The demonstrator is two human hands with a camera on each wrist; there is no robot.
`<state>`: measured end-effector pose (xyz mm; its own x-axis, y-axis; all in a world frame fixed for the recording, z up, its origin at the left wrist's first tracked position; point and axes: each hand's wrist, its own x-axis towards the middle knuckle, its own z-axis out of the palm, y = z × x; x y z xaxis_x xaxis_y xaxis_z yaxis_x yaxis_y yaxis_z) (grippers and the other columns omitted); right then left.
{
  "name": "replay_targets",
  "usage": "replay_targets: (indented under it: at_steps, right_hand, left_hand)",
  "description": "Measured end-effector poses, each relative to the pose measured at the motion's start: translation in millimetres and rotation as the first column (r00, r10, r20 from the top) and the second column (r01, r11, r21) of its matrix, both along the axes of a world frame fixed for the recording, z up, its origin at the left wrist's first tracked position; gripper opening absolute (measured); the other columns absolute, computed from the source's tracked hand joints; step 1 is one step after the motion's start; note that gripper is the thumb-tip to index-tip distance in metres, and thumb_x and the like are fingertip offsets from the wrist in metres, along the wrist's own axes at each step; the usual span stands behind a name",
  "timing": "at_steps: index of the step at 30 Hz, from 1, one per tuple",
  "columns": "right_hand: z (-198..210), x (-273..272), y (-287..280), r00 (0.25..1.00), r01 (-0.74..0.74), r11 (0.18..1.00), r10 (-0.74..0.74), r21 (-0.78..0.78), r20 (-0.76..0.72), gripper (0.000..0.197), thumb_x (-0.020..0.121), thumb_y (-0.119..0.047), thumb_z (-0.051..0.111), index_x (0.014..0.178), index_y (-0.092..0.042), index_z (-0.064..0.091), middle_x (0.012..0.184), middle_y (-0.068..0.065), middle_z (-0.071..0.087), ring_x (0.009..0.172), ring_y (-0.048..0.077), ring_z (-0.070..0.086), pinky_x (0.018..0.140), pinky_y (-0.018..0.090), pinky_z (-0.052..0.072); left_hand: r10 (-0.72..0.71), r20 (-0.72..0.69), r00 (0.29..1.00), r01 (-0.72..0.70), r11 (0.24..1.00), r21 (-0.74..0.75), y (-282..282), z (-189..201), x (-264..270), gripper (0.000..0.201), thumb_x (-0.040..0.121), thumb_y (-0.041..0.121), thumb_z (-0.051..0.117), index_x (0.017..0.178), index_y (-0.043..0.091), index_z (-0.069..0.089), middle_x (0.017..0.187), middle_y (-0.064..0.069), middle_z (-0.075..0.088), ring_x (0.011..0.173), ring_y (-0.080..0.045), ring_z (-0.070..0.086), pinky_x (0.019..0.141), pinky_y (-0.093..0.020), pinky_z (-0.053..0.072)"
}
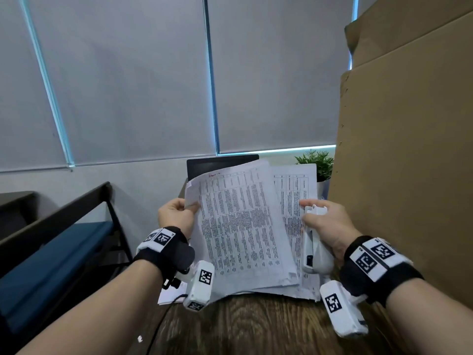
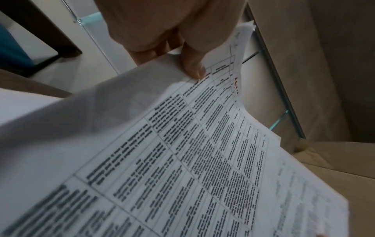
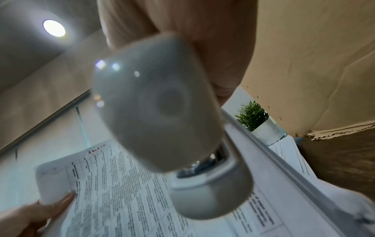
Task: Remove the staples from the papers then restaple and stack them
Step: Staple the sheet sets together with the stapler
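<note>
A set of printed papers [image 1: 240, 226] with tables of text is lifted off the wooden desk [image 1: 256, 326], its top left corner pinched by my left hand [image 1: 176, 213]. In the left wrist view the thumb [image 2: 192, 67] presses on that papers corner [image 2: 219, 75]. My right hand [image 1: 327, 224] grips a white stapler [image 1: 314, 242] at the right edge of the sheets, nose pointing up. The right wrist view shows the stapler [image 3: 162, 112] close up, over the papers [image 3: 121, 192]. More sheets [image 1: 297, 190] lie behind, under the lifted set.
A tall cardboard box [image 1: 409, 149] stands right of my right hand. A small potted plant [image 1: 317, 165] and a dark screen [image 1: 220, 165] sit at the desk's far end. A loose paper [image 1: 171, 293] lies under my left wrist. A dark bench with a blue cushion [image 1: 51, 254] is at left.
</note>
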<state>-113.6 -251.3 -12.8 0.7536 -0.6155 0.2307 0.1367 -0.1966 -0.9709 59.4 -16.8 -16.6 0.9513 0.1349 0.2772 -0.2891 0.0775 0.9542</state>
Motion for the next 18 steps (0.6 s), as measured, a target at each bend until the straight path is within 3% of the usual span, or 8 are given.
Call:
replay_targets:
  at_steps: [5, 9, 11, 15, 16, 18]
  right_hand:
    - [3, 4, -2, 0.998, 0.053, 0.999, -0.053, -0.01, 0.04, 0.035, 0.082, 0.002, 0.062, 0.104, -0.024, 0.071, 0.084, 0.011, 0.069, 0.064, 0.026, 0.053, 0.063, 0.04, 0.05]
    - [7, 7, -6, 0.993, 0.078, 0.997, -0.079, 0.01, 0.084, 0.037, 0.082, 0.0, 0.062, 0.104, -0.027, 0.071, 0.096, 0.01, 0.068, 0.069, 0.027, 0.057, 0.067, 0.044, 0.055]
    - [10, 9, -9, 0.986, 0.106, 0.994, -0.107, 0.015, 0.125, 0.036, 0.082, 0.001, 0.063, 0.102, -0.028, 0.071, 0.103, 0.01, 0.065, 0.071, 0.025, 0.06, 0.069, 0.045, 0.057]
    - [18, 8, -18, 0.973, 0.154, 0.988, -0.153, 0.01, 0.172, 0.036, 0.082, 0.001, 0.064, 0.104, -0.027, 0.07, 0.108, 0.008, 0.064, 0.068, 0.02, 0.06, 0.061, 0.032, 0.054]
    - [19, 7, -20, 0.971, 0.159, 0.987, -0.158, 0.009, 0.179, 0.036, 0.083, 0.001, 0.064, 0.103, -0.028, 0.07, 0.108, 0.007, 0.064, 0.068, 0.019, 0.06, 0.061, 0.032, 0.053]
    - [22, 5, -21, 0.965, 0.172, 0.985, -0.17, 0.005, 0.201, 0.035, 0.082, 0.0, 0.065, 0.099, -0.03, 0.07, 0.106, 0.008, 0.066, 0.069, 0.019, 0.06, 0.064, 0.034, 0.055]
  left_hand:
    - [0.058, -0.01, 0.998, -0.057, 0.996, 0.068, 9, -1, 11, 0.028, 0.085, 0.008, 0.072, 0.062, 0.014, 0.057, 0.055, 0.0, 0.053, 0.048, -0.016, 0.042, 0.053, -0.023, 0.038]
    - [0.07, -0.031, 0.997, -0.065, 0.989, 0.133, 9, 0, 12, 0.032, 0.09, 0.009, 0.061, 0.059, 0.013, 0.055, 0.038, 0.013, 0.043, 0.047, -0.015, 0.037, 0.05, -0.023, 0.032]
    - [0.074, -0.06, 0.996, -0.061, 0.98, 0.191, 10, -1, 13, 0.027, 0.094, 0.014, 0.056, 0.068, 0.009, 0.061, 0.048, 0.006, 0.05, 0.054, -0.02, 0.044, 0.056, -0.025, 0.036]
    - [0.103, -0.094, 0.99, -0.075, 0.962, 0.264, 14, -7, 20, 0.022, 0.094, 0.015, 0.055, 0.092, 0.001, 0.071, 0.082, -0.019, 0.067, 0.076, -0.035, 0.061, 0.077, -0.039, 0.052]
    - [0.112, -0.096, 0.989, -0.082, 0.957, 0.279, 15, -7, 21, 0.023, 0.093, 0.015, 0.055, 0.093, -0.001, 0.071, 0.084, -0.021, 0.068, 0.079, -0.039, 0.062, 0.08, -0.041, 0.053]
    - [0.112, -0.103, 0.988, -0.077, 0.952, 0.295, 16, -7, 22, 0.024, 0.092, 0.015, 0.055, 0.08, 0.0, 0.069, 0.071, -0.017, 0.061, 0.07, -0.035, 0.057, 0.077, -0.043, 0.053]
